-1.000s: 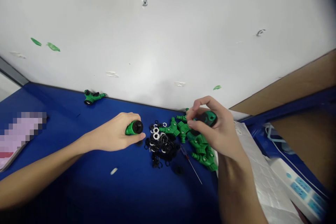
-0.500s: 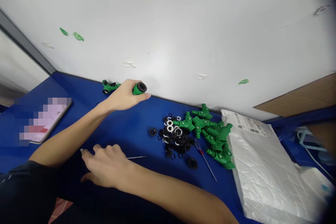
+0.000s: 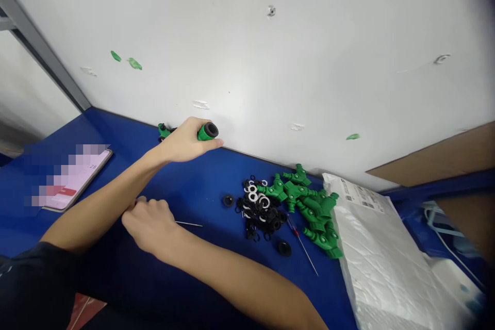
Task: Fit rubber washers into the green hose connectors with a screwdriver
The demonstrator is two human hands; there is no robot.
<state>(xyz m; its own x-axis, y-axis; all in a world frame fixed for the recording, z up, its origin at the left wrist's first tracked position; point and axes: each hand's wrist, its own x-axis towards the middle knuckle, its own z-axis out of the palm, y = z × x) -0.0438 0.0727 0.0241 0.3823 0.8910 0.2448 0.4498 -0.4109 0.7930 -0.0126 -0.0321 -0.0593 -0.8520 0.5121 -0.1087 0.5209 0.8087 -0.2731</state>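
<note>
My left hand [image 3: 189, 139], reaching across near the wall, is closed around a green plastic hose connector [image 3: 207, 132] with a black ring-shaped open end facing me. Just behind that hand, another green fitting with black parts [image 3: 164, 131] lies on the table, partly hidden. My right hand [image 3: 150, 224] is closed, knuckles up, against my left forearm. From its wrist side sticks out the thin metal shaft of a screwdriver [image 3: 189, 224], the handle hidden in the palm. To its right lies a pile of black and white rings and small black parts [image 3: 263, 209].
Green Y-shaped hose connectors [image 3: 313, 201] are heaped beside a screwdriver with a clear, red-marked handle [image 3: 296, 232]. Loose black rings [image 3: 284, 247] lie nearby. A white padded mailer [image 3: 382, 252] is at right, a phone [image 3: 77, 180] at left. The white wall [image 3: 247, 62] rises behind.
My right hand has drawn its spread fingers in and moved up against my left forearm, the metal shaft shifting left with it. My left hand keeps hold of the connector. The view has shifted slightly.
</note>
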